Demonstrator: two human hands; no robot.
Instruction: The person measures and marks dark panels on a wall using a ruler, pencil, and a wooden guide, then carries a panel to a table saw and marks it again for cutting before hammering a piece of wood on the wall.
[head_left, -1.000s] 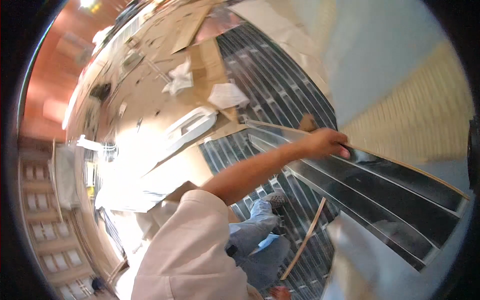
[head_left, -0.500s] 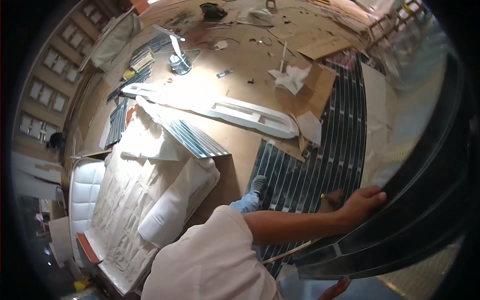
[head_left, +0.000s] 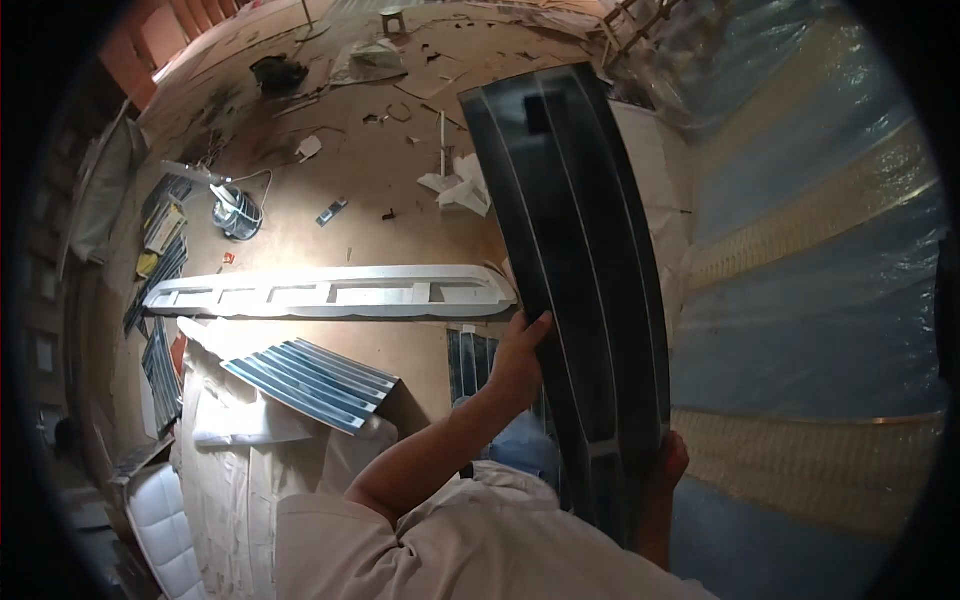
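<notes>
A long, dark, glossy panel (head_left: 570,230) with thin pale lengthwise lines stands tilted up in front of me. Its lower end reaches down close to my body. My left hand (head_left: 520,358) grips the panel's left edge, with the thumb over the front face and the other fingers partly hidden. On the opposite edge, lower down, my right hand (head_left: 676,460) is closed, most of its fingers behind the panel. Beyond my left forearm, similar dark striped sheeting (head_left: 470,358) lies on the floor, largely covered by the held panel.
A long white frame with openings (head_left: 340,291) lies across the floor ahead. A blue-grey striped board (head_left: 312,383) rests on covered furniture at left. A lamp in a bucket (head_left: 236,214) shines farther off, near crumpled white paper (head_left: 462,187). Clear plastic sheeting (head_left: 800,335) lines the right side.
The panel has swung from the far right edge to the middle and stands more upright. My view has turned right. My right hand has come up onto the panel's right edge.
</notes>
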